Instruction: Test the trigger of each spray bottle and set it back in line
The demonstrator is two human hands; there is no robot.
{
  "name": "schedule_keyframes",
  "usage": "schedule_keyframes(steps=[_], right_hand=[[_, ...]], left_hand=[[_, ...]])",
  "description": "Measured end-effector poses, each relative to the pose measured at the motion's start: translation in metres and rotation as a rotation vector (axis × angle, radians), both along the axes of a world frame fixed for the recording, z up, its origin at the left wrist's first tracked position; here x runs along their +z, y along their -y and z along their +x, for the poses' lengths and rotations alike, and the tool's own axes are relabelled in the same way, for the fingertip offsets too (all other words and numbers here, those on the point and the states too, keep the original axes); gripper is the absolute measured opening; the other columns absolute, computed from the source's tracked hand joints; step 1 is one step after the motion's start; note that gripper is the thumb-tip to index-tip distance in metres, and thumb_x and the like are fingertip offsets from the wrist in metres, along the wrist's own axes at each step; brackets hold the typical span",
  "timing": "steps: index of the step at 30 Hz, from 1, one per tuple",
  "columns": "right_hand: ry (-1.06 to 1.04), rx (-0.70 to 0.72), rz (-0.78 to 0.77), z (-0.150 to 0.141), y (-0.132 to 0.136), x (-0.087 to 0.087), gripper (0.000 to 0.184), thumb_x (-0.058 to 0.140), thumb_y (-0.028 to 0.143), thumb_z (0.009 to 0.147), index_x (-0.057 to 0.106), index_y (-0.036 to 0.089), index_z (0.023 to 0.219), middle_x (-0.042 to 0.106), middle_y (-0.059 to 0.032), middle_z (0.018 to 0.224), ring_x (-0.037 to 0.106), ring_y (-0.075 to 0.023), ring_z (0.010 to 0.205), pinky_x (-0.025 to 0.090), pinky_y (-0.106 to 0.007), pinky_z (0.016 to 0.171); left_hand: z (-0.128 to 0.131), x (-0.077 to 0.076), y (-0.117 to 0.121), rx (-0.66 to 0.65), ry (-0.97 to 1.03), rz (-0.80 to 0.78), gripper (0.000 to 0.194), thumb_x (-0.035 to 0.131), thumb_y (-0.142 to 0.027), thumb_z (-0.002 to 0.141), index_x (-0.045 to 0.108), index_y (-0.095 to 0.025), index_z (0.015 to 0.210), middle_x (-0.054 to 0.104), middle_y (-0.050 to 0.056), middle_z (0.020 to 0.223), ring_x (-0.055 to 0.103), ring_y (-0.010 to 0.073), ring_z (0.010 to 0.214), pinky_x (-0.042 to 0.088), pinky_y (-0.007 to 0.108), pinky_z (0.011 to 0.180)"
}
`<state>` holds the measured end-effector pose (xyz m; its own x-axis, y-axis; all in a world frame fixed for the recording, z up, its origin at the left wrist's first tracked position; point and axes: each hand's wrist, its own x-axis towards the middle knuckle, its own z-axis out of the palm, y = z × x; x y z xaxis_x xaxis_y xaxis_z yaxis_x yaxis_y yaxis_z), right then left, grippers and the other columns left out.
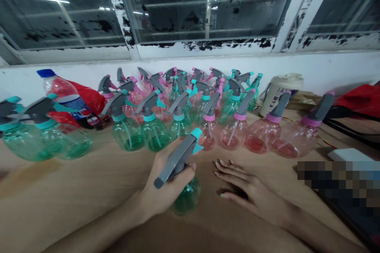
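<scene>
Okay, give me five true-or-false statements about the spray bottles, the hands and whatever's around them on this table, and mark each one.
1. The left hand grips a green spray bottle. True.
2. The right hand grips a pink spray bottle. False: it holds nothing, its fingers spread just above or on the table.
3. The held bottle's nozzle is turquoise. True.
4. The blue-capped drink bottle stands at the far right. False: it is on the left side, tilted.
5. A lidded cup stands toward the back, right of the spray bottle the left hand grips. True.
</scene>
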<state>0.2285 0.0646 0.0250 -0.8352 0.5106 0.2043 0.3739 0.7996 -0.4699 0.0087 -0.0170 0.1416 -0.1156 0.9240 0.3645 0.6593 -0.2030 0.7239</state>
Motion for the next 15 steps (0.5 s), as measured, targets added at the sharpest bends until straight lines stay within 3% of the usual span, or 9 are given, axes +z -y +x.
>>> schedule_keyframes(steps=[15], right_hand=[[0.015, -0.012, -0.006, 0.0002, 0.0003, 0.0008, 0.048, 0.049, 0.044, 0.087, 0.042, 0.028, 0.132, 0.042, 0.0009, 0.14, 0.035, -0.0196, 0.129, 0.029, -0.043, 0.109]], left_hand=[[-0.0008, -0.0028, 0.0012, -0.052, 0.039, 0.003, 0.01, 0.047, -0.019, 0.069, 0.053, -0.023, 0.076, 0.052, -0.002, 0.068, 0.046, 0.0135, 0.056, 0.041, 0.025, 0.053]])
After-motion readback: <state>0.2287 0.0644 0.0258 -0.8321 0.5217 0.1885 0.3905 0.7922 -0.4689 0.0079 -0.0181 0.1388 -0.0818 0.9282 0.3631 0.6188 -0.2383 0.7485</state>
